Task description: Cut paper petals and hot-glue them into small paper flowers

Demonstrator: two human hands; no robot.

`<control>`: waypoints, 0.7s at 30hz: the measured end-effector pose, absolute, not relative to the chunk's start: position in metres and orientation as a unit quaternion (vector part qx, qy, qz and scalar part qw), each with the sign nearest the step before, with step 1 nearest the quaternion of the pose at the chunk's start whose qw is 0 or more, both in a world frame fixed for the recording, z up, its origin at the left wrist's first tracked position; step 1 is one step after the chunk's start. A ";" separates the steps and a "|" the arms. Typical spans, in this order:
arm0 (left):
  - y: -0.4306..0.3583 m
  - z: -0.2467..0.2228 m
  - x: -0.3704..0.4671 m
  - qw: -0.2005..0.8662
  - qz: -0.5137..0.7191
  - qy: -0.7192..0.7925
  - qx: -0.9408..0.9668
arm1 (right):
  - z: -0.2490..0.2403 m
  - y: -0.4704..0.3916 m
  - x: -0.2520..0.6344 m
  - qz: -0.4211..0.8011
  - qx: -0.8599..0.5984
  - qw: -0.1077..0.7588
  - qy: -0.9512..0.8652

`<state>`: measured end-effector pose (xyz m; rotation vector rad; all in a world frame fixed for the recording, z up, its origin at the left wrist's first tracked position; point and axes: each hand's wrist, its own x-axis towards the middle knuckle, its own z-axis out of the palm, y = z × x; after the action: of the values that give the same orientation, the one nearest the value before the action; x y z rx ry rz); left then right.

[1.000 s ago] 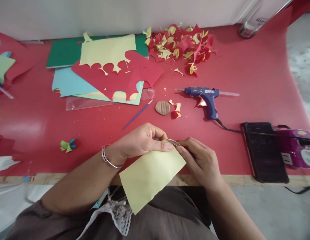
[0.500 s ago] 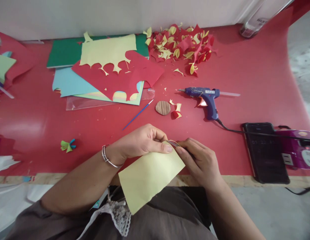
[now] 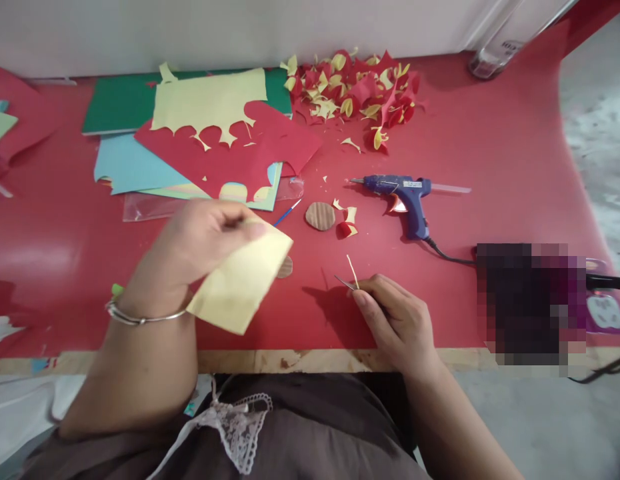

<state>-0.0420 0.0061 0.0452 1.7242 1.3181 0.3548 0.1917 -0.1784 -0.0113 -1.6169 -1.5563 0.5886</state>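
Note:
My left hand (image 3: 210, 237) is raised over the table and pinches a pale yellow sheet of paper (image 3: 240, 283) by its upper part; the sheet hangs tilted. Near the front edge, my right hand (image 3: 395, 320) is closed on small scissors (image 3: 344, 282). Only their thin pointed metal tip shows; the handles are hidden in the palm. A narrow yellow paper strip (image 3: 353, 270) sticks up from between the thumb and forefinger of the same hand. Partly behind the sheet lies a round corrugated cardboard piece (image 3: 286, 268), and farther back is another cardboard disc (image 3: 320, 217).
A blue glue gun (image 3: 397, 193) lies right of centre, its cable running right to a pixelated area. Red and yellow paper cuttings (image 3: 360, 90) are heaped at the back. Left of them are stacked coloured sheets (image 3: 140, 163). A clear bottle (image 3: 495, 57) stands back right.
My left hand has carried the yellow sheet up and left, away from the scissors. My right hand stays nearly in place, now with a thin yellow strip in its fingers. A second cardboard disc has come into view.

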 end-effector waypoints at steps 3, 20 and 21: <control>0.022 0.044 -0.066 0.259 0.259 0.593 0.717 | -0.013 -0.179 0.192 0.226 -0.640 0.399 -0.617; -0.029 0.017 0.014 0.659 0.074 0.352 0.660 | -0.021 -0.182 0.189 0.217 -0.614 0.353 -0.671; -0.028 0.017 0.015 0.667 0.072 0.352 0.653 | -0.021 -0.182 0.189 0.212 -0.615 0.347 -0.675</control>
<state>0.0149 -0.0280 0.0171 1.4730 0.7943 0.1626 0.1891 -0.1823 -0.0214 -1.5962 -1.7514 0.5491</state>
